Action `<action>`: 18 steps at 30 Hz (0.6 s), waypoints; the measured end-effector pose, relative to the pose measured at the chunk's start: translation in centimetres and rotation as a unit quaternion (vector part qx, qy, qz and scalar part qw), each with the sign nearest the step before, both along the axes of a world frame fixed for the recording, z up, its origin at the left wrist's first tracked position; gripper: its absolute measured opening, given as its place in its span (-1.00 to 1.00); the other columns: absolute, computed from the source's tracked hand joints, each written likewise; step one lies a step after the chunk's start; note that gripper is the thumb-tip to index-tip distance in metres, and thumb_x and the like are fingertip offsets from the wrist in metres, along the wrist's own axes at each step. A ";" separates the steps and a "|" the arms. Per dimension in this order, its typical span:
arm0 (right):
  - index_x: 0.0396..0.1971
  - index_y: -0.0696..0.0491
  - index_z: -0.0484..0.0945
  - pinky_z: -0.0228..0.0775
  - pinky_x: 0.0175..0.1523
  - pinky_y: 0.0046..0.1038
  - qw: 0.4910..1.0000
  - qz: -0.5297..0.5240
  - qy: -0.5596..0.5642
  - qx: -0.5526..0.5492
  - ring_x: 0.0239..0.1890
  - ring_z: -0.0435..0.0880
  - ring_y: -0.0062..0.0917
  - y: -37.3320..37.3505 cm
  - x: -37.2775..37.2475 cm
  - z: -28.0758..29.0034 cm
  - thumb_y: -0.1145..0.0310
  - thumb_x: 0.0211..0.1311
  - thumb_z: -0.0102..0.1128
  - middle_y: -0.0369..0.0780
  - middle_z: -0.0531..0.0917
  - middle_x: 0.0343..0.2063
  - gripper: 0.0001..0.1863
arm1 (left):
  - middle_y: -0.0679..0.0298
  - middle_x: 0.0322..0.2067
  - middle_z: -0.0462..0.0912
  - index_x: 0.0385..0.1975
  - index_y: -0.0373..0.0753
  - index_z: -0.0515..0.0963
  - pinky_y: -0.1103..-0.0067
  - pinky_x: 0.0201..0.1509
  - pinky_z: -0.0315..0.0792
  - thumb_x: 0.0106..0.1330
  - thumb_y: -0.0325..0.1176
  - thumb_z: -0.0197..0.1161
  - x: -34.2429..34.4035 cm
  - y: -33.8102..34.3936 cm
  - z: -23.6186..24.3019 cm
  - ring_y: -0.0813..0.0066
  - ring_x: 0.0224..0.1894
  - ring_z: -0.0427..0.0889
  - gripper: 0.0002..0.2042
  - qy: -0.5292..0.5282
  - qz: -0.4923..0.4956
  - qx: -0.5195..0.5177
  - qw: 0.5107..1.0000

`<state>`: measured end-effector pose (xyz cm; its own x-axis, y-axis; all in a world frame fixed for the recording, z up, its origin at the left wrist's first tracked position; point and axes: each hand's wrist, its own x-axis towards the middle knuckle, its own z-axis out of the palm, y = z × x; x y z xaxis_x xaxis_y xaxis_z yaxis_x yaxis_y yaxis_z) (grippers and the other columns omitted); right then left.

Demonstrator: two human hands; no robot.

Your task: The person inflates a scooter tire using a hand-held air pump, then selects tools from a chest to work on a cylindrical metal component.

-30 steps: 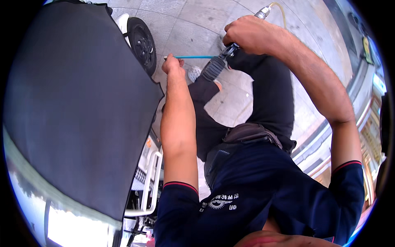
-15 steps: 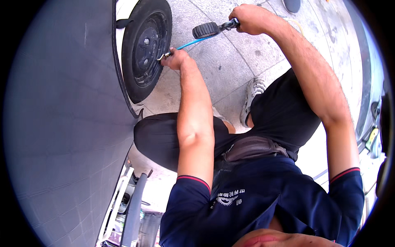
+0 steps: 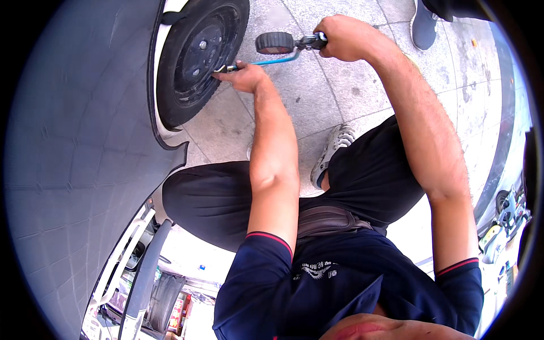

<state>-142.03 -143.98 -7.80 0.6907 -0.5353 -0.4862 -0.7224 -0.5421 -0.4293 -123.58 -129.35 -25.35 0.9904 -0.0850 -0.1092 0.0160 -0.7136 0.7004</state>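
Observation:
Squatting beside a black-rimmed wheel (image 3: 190,71), I have both arms stretched forward. My left hand (image 3: 247,78) is closed on a metal air chuck (image 3: 228,68), its tip up against the wheel's rim; the valve itself is too small to make out. A blue hose (image 3: 275,60) runs from the chuck to a tire inflator gun (image 3: 309,42). My right hand (image 3: 344,38) grips the gun's handle, fingers wrapped around it. The gun's round gauge (image 3: 275,43), in a black ribbed rubber guard, sits edge-on between my hands.
A large dark grey sheet-like surface (image 3: 85,130) fills the left side, alongside the wheel. Another person's shoe (image 3: 424,27) stands on the tiled floor (image 3: 362,90) at the far right. Assorted gear (image 3: 501,226) lies at the right edge, and a white frame (image 3: 122,255) stands at the lower left.
The gun has tilted and moved slightly left and down. My left hand stays at the rim, its fingers more extended. The other person's shoe and leg show more. The whole view has shifted.

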 end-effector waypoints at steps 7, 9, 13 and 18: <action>-0.27 0.12 0.74 0.59 -0.08 -0.16 1.000 -0.010 -0.012 0.007 -0.29 0.77 -0.16 -1.2 -0.6 -1.3 0.38 0.00 0.46 -0.04 0.75 -0.42 -0.75 | -0.32 -0.05 0.62 0.46 -0.40 -0.16 -0.04 0.02 0.54 0.36 -0.49 0.23 0.2 -2.4 -1.3 -0.28 0.00 0.68 -0.20 -0.020 0.057 0.013 0.998; -0.27 0.11 0.74 0.61 -0.06 -0.17 1.000 0.000 -0.008 0.018 -0.23 0.77 -0.15 -1.4 -0.2 -1.2 0.37 -0.01 0.40 -0.02 0.76 -0.37 -0.74 | -0.33 -0.05 0.62 0.46 -0.39 -0.14 -0.04 0.02 0.54 0.35 -0.52 0.22 1.0 -2.0 -3.2 -0.28 0.01 0.67 -0.22 -0.054 0.074 -0.016 0.996; -0.25 0.10 0.74 0.61 -0.07 -0.16 0.999 -0.021 -0.022 0.024 -0.21 0.77 -0.13 -2.0 -0.2 -3.0 0.34 -0.01 0.38 -0.01 0.77 -0.33 -0.72 | -0.32 0.04 0.57 0.48 -0.40 -0.13 0.08 0.02 0.60 0.35 -0.62 0.14 1.0 -2.4 -3.8 -0.19 0.04 0.68 -0.25 -0.058 0.102 -0.035 0.993; -0.27 0.10 0.73 0.60 -0.14 -0.20 0.980 -0.174 -0.062 0.079 -0.29 0.77 -0.19 -4.8 -1.3 -7.6 0.22 0.08 0.41 -0.05 0.76 -0.39 -0.71 | -0.30 -0.01 0.62 0.45 -0.32 -0.04 0.01 0.03 0.55 0.34 -0.58 0.23 0.0 -3.3 -2.5 -0.22 0.05 0.67 -0.26 -0.055 0.134 -0.077 0.986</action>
